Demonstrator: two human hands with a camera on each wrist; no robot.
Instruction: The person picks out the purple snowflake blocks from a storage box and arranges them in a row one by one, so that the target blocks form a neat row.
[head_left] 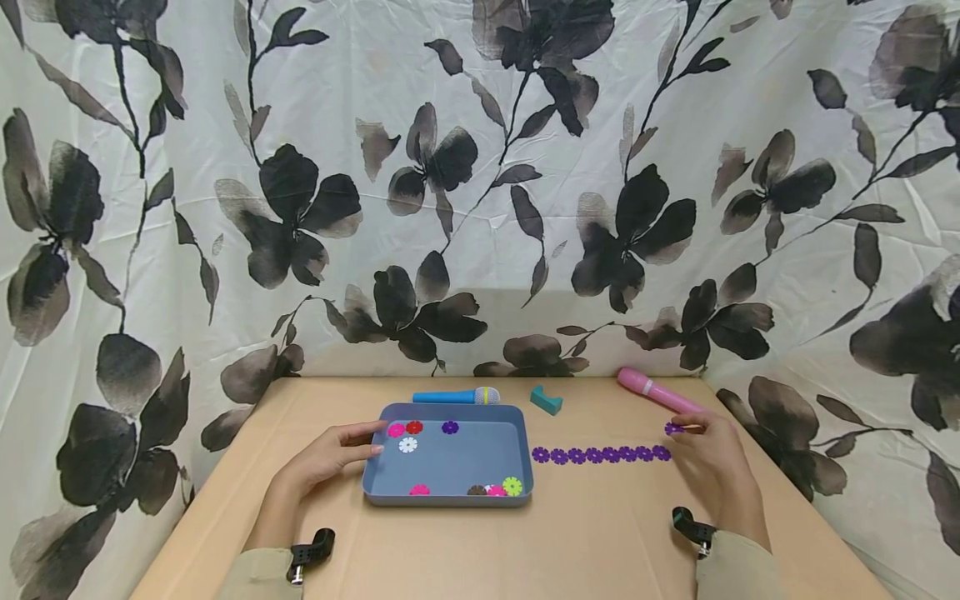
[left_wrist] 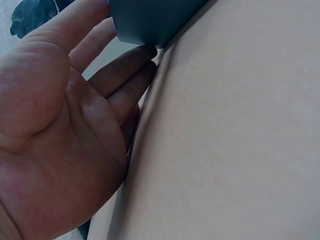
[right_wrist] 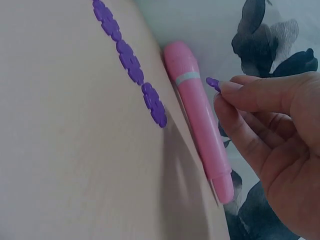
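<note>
My left hand (head_left: 327, 456) holds the left edge of a blue-grey tray (head_left: 450, 502), thumb and index finger at the rim. In the left wrist view its other fingers (left_wrist: 122, 75) lie near the tray's corner (left_wrist: 145, 22). Inside the tray are loose flower-shaped plastic discs, among them a purple one (head_left: 450, 427), a white one (head_left: 407, 445) and a lime-green one (head_left: 512, 486). My right hand (head_left: 712, 446) pinches a purple flower disc (right_wrist: 212, 82) between thumb and index finger, above the table. Below and left of it lies a straight row of purple flower discs (head_left: 577, 456).
Behind the tray lies a blue toy microphone (head_left: 450, 397), with a small teal block (head_left: 546, 401) to its right. A pink toy microphone (head_left: 656, 390) lies slanted at the table's right edge, beside my right hand. Floral cloth (head_left: 525, 208) hangs around the table (head_left: 570, 542).
</note>
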